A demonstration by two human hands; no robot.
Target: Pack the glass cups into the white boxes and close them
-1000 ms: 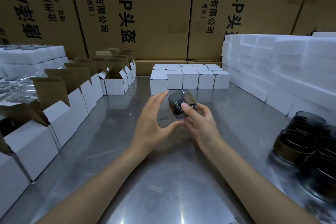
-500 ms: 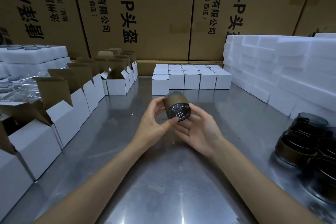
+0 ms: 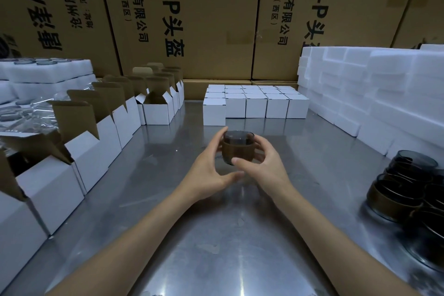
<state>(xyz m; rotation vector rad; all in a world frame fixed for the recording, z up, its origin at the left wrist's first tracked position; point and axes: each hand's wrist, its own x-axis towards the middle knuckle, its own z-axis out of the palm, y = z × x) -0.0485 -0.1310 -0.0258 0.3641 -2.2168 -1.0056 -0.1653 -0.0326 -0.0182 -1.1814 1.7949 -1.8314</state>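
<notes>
I have one glass cup [image 3: 237, 149] held between both hands above the desk [image 3: 216, 235], so the step in hand is carrying a cup toward a box; nothing has gone in yet. My left hand [image 3: 211, 168] curls round the cup's left side with fingers behind it and the thumb reaching underneath. My right hand [image 3: 266, 163] wraps the right side, thumb across the front near the base and fingers at the far rim.

The cup is dark smoked glass, squat and round, with a brown band around its lower body. It looks upright, or nearly so.

Next, I judge, comes a move to the left of my hands, where the row of open white boxes [image 3: 101, 132] stands with brown flaps raised. The cup has to go down through a mouth that looks only a little wider than the cup itself, so it should stay level. One hand will then have to let go to fold the flaps.

Beyond my hands sit the closed white boxes [image 3: 254, 106]. Well to the right of my right hand, more cups [image 3: 408, 187] wait, stacked together, with white foam blocks [image 3: 372, 89] behind them.
</notes>
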